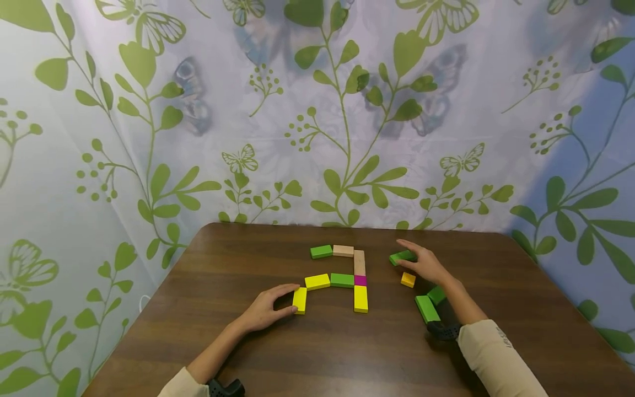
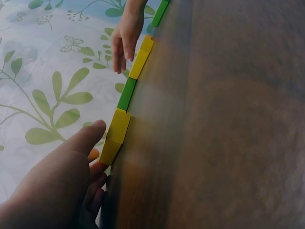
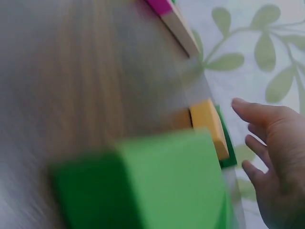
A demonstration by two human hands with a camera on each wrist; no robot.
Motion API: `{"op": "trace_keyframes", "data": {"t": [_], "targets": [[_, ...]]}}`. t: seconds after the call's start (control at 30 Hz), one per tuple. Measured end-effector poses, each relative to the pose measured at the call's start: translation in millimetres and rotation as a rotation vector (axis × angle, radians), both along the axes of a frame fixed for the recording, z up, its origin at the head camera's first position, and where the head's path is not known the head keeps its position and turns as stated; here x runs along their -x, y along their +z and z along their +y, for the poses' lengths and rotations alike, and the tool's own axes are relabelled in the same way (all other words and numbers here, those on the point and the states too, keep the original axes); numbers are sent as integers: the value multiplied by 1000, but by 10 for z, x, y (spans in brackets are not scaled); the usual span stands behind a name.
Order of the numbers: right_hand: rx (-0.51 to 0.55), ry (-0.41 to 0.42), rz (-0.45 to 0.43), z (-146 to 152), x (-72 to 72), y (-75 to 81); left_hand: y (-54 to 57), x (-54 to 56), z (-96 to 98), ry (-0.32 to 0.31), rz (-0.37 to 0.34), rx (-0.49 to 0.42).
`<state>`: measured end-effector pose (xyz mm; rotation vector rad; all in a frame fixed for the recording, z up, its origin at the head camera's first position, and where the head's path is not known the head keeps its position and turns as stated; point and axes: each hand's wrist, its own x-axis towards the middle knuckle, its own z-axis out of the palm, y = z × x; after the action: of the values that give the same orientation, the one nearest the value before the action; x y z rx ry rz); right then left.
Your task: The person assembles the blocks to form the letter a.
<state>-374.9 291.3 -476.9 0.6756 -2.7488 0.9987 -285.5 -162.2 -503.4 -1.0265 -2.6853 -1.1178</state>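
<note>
My left hand (image 1: 265, 309) is at a yellow block (image 1: 300, 300) on the brown tabletop. Its index finger and thumb grip the block near its far and near ends; the left wrist view shows the thumb against this yellow block (image 2: 116, 136) too. My right hand (image 1: 425, 266) hovers over a green block (image 1: 403, 257), fingers spread, with the thumb near it. In the right wrist view, a gap separates the hand (image 3: 276, 143) from the green block (image 3: 228, 143). An orange block (image 1: 408, 280) lies just nearer than the right hand.
Joined blocks form a line: green (image 1: 321, 252), two wooden ones (image 1: 343, 251), magenta (image 1: 360, 280), yellow (image 1: 361, 299), green (image 1: 342, 280) and yellow (image 1: 317, 282). Two green blocks (image 1: 428, 309) lie under the right forearm. A patterned curtain (image 1: 317, 138) hangs behind the table (image 1: 327, 353).
</note>
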Motion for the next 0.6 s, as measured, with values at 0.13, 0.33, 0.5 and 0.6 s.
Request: {"op": "trace_keyframes", "data": {"t": [0.13, 0.33, 0.5, 0.6], "targets": [[-30, 24, -64, 128, 22, 1, -8, -6, 5, 1, -12, -8], [-92, 51, -38, 197, 33, -22, -9, -1, 4, 1, -20, -12], [-111, 43, 45, 220, 28, -74, -4, 3, 3, 8, -21, -3], [-97, 9, 83, 231, 18, -101, -4, 4, 5, 18, -29, -2]]}}
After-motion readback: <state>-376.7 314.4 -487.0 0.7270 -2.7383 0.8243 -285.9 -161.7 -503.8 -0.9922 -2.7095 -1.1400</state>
